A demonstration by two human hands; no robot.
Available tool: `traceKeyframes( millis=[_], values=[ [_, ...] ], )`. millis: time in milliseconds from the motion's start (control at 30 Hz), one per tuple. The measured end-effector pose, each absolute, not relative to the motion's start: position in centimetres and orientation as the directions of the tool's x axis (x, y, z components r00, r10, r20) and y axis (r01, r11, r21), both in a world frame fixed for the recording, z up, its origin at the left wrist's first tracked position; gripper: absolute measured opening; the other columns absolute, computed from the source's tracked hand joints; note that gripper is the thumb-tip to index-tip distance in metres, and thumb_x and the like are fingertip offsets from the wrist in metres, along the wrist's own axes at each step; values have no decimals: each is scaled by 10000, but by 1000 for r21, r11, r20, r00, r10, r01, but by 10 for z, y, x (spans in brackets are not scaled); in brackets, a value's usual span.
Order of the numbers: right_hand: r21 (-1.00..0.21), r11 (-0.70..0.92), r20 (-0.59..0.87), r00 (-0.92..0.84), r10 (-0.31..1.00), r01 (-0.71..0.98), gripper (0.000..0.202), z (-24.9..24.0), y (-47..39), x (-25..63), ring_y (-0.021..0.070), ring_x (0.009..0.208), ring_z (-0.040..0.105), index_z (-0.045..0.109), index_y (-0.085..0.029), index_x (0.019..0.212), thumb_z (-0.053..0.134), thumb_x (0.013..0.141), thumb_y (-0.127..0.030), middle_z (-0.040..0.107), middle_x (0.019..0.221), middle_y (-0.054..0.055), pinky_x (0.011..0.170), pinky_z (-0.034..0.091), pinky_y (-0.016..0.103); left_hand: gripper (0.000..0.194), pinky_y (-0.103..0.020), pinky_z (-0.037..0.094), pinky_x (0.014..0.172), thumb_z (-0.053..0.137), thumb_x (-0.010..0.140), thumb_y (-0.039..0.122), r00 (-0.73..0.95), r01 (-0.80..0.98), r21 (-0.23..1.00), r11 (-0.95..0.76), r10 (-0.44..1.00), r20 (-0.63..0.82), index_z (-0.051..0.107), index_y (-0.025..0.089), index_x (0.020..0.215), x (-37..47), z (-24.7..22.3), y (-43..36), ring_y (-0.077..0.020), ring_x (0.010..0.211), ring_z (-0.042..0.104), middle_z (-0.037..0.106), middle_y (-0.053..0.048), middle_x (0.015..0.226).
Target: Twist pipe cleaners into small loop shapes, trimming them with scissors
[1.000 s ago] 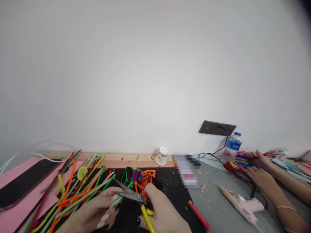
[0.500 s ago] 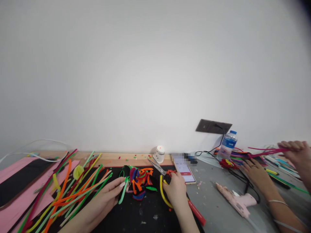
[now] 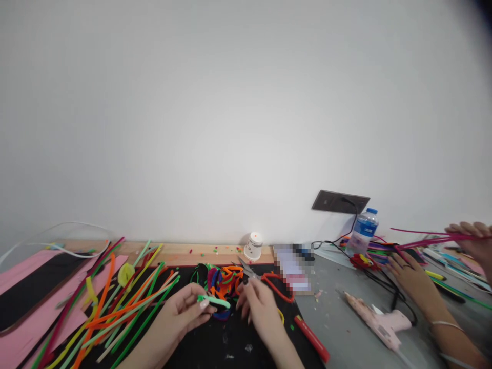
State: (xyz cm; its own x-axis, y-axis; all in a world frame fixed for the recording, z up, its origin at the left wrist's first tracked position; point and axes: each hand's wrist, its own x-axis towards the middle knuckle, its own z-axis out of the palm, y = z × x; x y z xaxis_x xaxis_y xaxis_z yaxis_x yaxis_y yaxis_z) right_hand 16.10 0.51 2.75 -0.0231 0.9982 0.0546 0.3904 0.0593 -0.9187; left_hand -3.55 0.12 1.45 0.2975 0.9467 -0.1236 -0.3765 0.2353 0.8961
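My left hand (image 3: 188, 309) pinches a short, folded pale-green pipe cleaner (image 3: 216, 301) between thumb and fingers, over the black mat (image 3: 230, 346). To its right my right hand (image 3: 257, 302) is lowered, its fingers bent and a little apart, with nothing visible in them. Just beyond both hands sits a heap of short orange, blue and green pipe cleaner pieces (image 3: 226, 279). A pair of scissors (image 3: 277, 286) with red and yellow handles lies behind my right hand, which covers part of it.
Long pipe cleaners (image 3: 126, 312) spread across the left. A paper cup (image 3: 253, 246), phone (image 3: 294, 271), red-handled tool (image 3: 312, 338), pink glue gun (image 3: 378, 323) and water bottle (image 3: 362, 233) stand or lie rightward. Another person's hands (image 3: 413, 279) work at far right, one gripping magenta pipe cleaners (image 3: 430, 241).
My right hand has let go of the scissors and moved left toward the other hand. The pale-green pipe cleaner has swung from hanging down to nearly level, pointing right.
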Motion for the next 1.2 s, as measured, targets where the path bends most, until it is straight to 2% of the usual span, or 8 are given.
traceKeyframes(
  millis=[100,200,300,367,500,700,967,1200],
  values=[
    [-962,-185,-238,-286,928,200,491,20,-1,141,61,271,296,477,-163,569,294,836,-532,441,385,-25,295,167,183,94,-268,456,755,690,660,210,323,-280,958,57,946,38,600,183,650,-32,10,0,-166,811,609,658,-20,833],
    [-987,-159,-155,-263,952,7,374,15,-2,135,37,315,241,413,-181,598,497,756,-509,356,406,-86,325,162,166,50,-291,438,827,658,666,178,335,-207,977,-42,936,111,611,184,680,-31,9,-1,-199,906,592,637,-45,926],
    [-990,-89,-63,-219,974,-112,360,13,-1,137,37,377,192,386,-189,642,530,743,-504,306,476,-96,357,142,172,259,-271,463,761,641,699,249,340,-180,983,-42,935,102,575,223,948,-30,9,-2,-188,878,589,614,-48,974],
    [-996,-32,-13,-213,977,-86,354,13,-1,138,46,407,197,385,-190,650,496,774,-502,292,508,-86,375,147,180,323,-224,464,574,605,730,360,365,-145,989,1,930,52,531,217,1010,-28,7,-3,-148,682,595,625,-44,893],
    [-1000,24,18,-239,971,20,373,12,-6,134,53,422,201,370,-192,632,473,797,-510,273,520,-81,388,161,189,386,-155,252,338,447,786,526,448,11,995,96,890,-91,528,158,701,-22,-3,-6,-54,340,392,551,22,498],
    [-996,64,46,-249,967,64,359,13,-10,128,62,427,239,370,-193,628,421,828,-487,293,511,-78,404,200,184,440,-157,191,305,409,752,605,377,120,990,78,918,-118,463,191,612,-18,-2,-10,-50,282,253,318,116,343],
    [-762,378,317,-206,926,525,264,15,-13,122,85,503,329,362,-177,588,377,850,-209,348,542,-52,491,225,208,376,-167,181,310,448,761,477,196,233,972,-8,980,-39,385,212,502,-11,7,-20,-58,257,285,292,109,315],
    [-794,369,310,-200,929,483,286,29,-16,127,87,524,335,396,-170,591,383,865,-252,348,548,-53,493,235,200,361,-169,209,306,454,753,487,283,204,979,-30,959,-29,418,208,527,-16,7,-16,-69,253,313,334,98,320]
  ],
)
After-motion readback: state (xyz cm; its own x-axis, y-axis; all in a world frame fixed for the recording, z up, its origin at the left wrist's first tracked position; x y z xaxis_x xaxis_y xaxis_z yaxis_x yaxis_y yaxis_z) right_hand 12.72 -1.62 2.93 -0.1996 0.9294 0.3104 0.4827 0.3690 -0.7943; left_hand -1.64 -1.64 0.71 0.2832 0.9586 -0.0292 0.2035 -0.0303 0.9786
